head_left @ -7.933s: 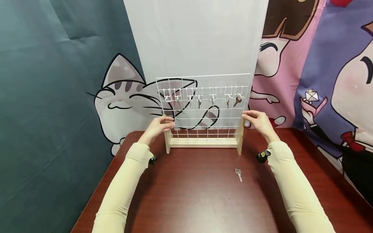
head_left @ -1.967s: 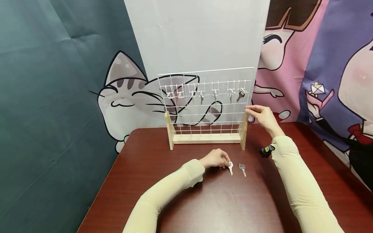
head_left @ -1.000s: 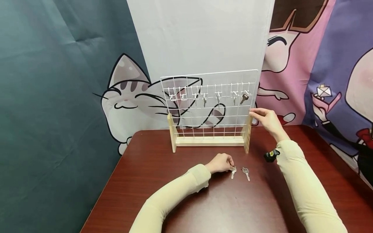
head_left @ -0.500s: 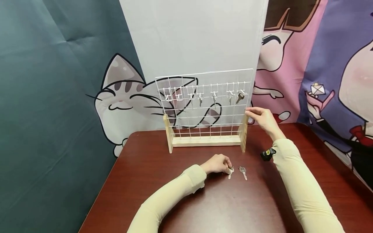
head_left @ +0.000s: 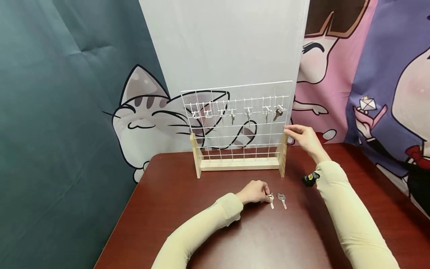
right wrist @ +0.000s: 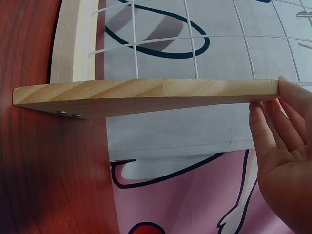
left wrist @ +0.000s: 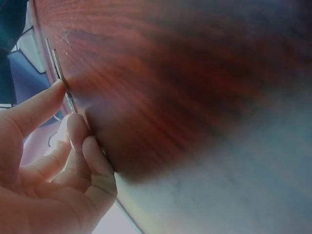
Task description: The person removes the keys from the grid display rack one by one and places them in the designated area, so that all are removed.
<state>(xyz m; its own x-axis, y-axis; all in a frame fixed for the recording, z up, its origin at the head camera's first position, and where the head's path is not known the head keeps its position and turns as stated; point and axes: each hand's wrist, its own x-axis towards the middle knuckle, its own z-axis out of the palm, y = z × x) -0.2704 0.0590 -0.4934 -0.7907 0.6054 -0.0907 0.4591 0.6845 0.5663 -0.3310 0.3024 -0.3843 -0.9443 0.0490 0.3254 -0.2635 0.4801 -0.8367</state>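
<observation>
My left hand (head_left: 254, 192) is low over the table and pinches a small silver key (head_left: 272, 205) by its head, the blade lying toward me. In the left wrist view, thin metal (left wrist: 71, 100) shows edge-on at the thumb and fingertips. Just to the right lies a second silver key (head_left: 282, 200), untouched. My right hand (head_left: 305, 140) grips the top of the right wooden post (head_left: 283, 155) of a white wire grid rack (head_left: 236, 86); thumb and fingers meet the post's end (right wrist: 273, 88) in the right wrist view.
White hooks run along the grid; several carry keys, among them a dark key (head_left: 278, 113) at the far right. The leftmost hook (head_left: 195, 114) bears no visible key. A wooden base bar (head_left: 240, 164) joins the posts on the red-brown table (head_left: 161, 179). A printed curtain hangs behind.
Since the oldest frame my left hand has left the rack's left post and come down to the table, where a second key now lies beside the first. My right hand has stayed on its post.
</observation>
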